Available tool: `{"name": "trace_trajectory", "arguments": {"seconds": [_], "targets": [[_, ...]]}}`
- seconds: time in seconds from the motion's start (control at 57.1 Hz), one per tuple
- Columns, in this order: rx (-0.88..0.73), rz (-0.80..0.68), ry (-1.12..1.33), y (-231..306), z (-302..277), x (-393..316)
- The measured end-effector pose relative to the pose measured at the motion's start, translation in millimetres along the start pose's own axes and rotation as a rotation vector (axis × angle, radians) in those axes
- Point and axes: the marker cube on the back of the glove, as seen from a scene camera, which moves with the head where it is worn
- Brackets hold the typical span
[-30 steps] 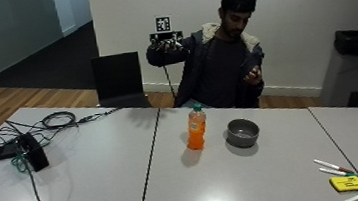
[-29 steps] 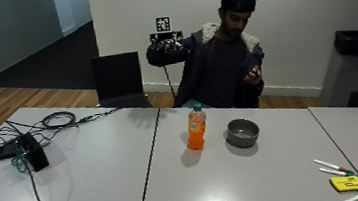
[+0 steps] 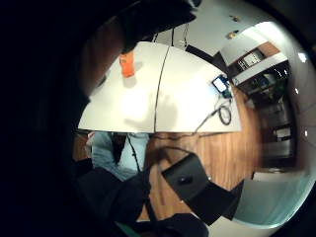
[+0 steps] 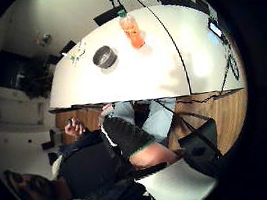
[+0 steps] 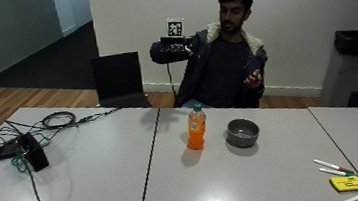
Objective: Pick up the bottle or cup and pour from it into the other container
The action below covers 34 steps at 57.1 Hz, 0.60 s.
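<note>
While the orange bottle (image 5: 196,128) and metal bowl (image 5: 242,132) stand untouched, the raised gloved hands (image 5: 167,51) hide their fingers.

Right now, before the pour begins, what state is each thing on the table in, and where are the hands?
Bottle: upright on the table, green cap on, orange drink inside, untouched.
Bowl: upright beside the bottle, apart from it, looks empty.
Gloved right hand: raised beside the person, away from the table, holding nothing.
Bare hand: held at chest height.
</note>
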Motion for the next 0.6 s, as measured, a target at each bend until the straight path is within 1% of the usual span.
{"name": "trace_trajectory", "arguments": {"seconds": [0.07,0.123,0.193,0.228,0.315,0.35,0.385,0.438,0.49,0.56,0.595], "targets": [[0.021,-0.056,0.005,-13.2,9.6,-8.8],[0.142,-0.055,0.003,-31.6,22.6,-15.9],[0.211,-0.052,-0.002,-52.7,36.2,-22.1],[0.186,-0.04,-0.01,-59.3,42.2,-24.5],[0.011,-0.068,-0.026,-65.8,56.3,-24.9],[-0.022,-0.073,-0.033,-73.4,61.9,-24.1],[-0.018,-0.061,-0.041,-85.7,67.8,-23.5],[0.05,-0.025,-0.072,-107.3,79.5,-23.6],[0.008,0.002,-0.113,-126.1,86.5,-22.6],[0.089,-0.027,-0.172,-163.1,95.9,-18.8],[0.067,-0.035,-0.209,-169.9,103.4,-16.9]]}}
